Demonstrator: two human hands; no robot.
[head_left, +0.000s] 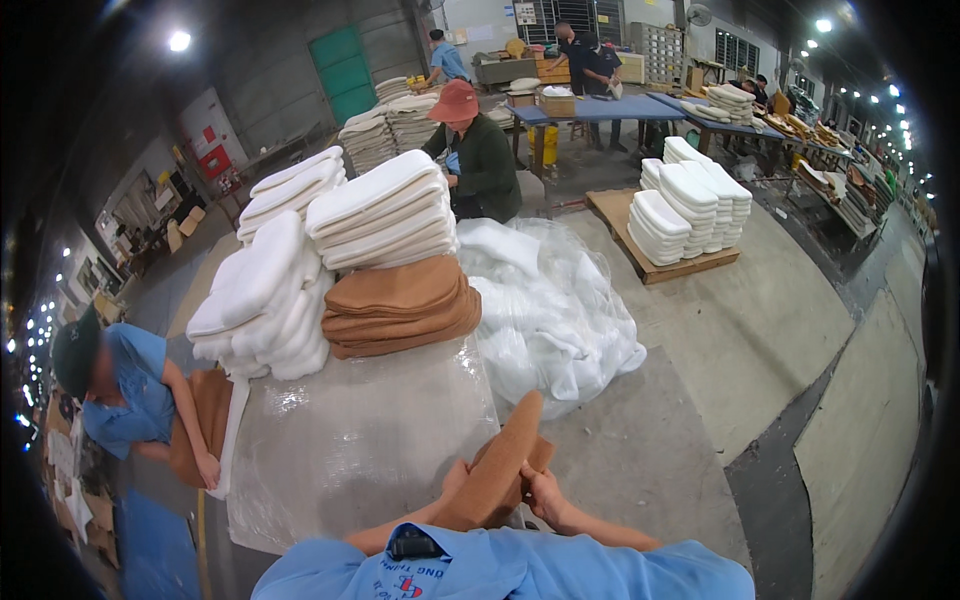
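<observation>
A brown cushion (pixel 497 465) stands tilted on its edge in front of my body, at the near edge of the wrapped table (pixel 365 440). At its left side my left hand (pixel 455 480) is closed on it, with its fingertips partly hidden behind the fabric. On the right, my right hand (pixel 542 494) pinches a folded-out brown flap of the cushion, thumb uppermost. Ahead on the table lies a stack of brown cushions (pixel 400 305), with white pads (pixel 382 210) piled on top. More white pads (pixel 262 290) are heaped to its left.
Clear plastic (pixel 555 310) bundles white padding beyond the table's right side. A wooden pallet (pixel 690 262) carries stacked white pads. At the left a co-worker in blue (pixel 135 385) handles a brown cushion; another in a red hat (pixel 480 165) is behind the stacks.
</observation>
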